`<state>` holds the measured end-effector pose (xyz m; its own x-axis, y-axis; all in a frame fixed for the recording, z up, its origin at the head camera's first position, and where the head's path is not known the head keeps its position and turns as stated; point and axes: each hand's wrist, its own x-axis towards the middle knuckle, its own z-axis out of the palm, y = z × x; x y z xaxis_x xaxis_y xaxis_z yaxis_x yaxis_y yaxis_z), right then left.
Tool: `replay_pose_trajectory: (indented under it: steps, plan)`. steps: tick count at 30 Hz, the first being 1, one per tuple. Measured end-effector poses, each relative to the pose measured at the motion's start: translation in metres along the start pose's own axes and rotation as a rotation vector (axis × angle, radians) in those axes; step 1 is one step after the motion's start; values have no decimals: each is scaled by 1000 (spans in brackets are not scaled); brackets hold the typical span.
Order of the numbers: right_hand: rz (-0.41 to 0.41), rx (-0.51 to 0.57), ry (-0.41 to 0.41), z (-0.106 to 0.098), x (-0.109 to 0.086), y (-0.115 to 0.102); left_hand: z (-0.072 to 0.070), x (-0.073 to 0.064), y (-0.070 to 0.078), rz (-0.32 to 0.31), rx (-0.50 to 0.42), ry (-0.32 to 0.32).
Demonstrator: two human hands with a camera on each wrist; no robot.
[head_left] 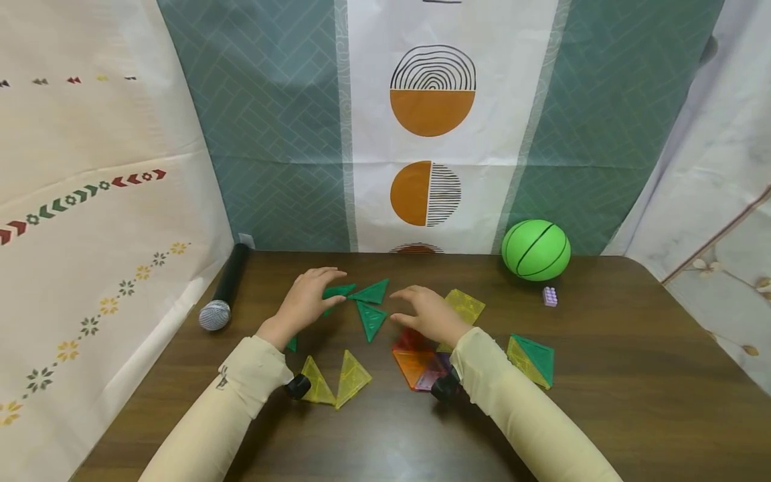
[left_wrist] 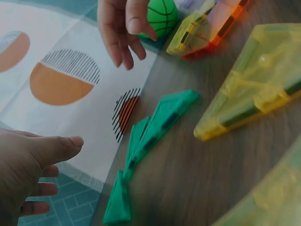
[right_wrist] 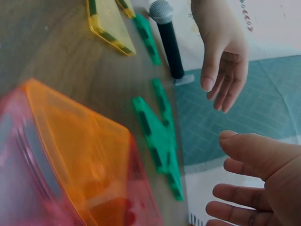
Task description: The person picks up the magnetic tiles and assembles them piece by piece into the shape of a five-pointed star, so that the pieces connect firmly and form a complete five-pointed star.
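Two green triangles point(head_left: 370, 319) lie lower-centre in the head view, between left hand point(head_left: 305, 300) and right hand point(head_left: 430, 314). Both hands' fingers are loosely spread.

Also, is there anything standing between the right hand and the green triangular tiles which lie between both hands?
Nothing visible stands in the way: from the right hand to the green triangular tiles, only bare tabletop shows. The orange tile lies nearer the person, outside that gap.
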<state>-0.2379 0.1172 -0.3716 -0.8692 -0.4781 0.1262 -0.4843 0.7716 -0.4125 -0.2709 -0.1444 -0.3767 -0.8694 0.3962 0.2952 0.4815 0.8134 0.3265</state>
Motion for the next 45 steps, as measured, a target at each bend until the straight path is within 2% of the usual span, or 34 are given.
replay_pose_trajectory:
  steps: [7, 16, 23, 32, 39, 45]
  plan:
    - [-26, 3, -70, 14, 3, -2, -3, -14, -4, 7, -23, -19]
    - [-33, -48, -98, 25, 2, -2, -2, -38, -5, 7, -13, -49]
    - [-37, -60, -98, 28, -6, -5, 1, -54, 8, -1, -21, -51]
    - [-131, -78, -83, 35, -17, -22, 1, -88, 27, -66, -19, -74]
    - [-186, -118, -121, 47, -26, -36, 1, -122, 34, -77, 42, -3]
    - [-228, -124, -134, 53, -31, -44, 2, -136, 38, -60, 112, 12]
